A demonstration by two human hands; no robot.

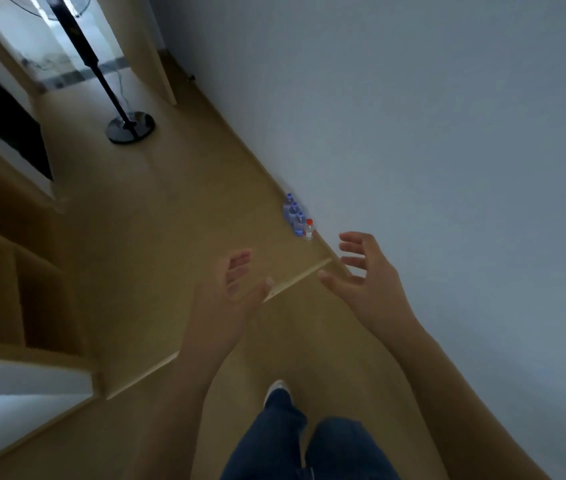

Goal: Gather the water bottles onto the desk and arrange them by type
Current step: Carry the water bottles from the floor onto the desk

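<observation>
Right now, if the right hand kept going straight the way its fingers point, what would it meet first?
Probably the small clear bottle with the red cap, nearest of the row standing against the white wall. The open right hand points roughly there; depth is unclear, so it could brush the wall first.

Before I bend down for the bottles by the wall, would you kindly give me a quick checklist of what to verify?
1. Left hand holds nothing: ok.
2. Right hand holds nothing: ok.
3. Blue-capped clear plastic bottles upright in a row along the white wall: ok.
4. Red-capped clear bottle upright at the near end: ok.
5. Tan floor between you and the bottles free of obstacles: ok.
6. Desk ready to receive them: cannot tell.
</observation>
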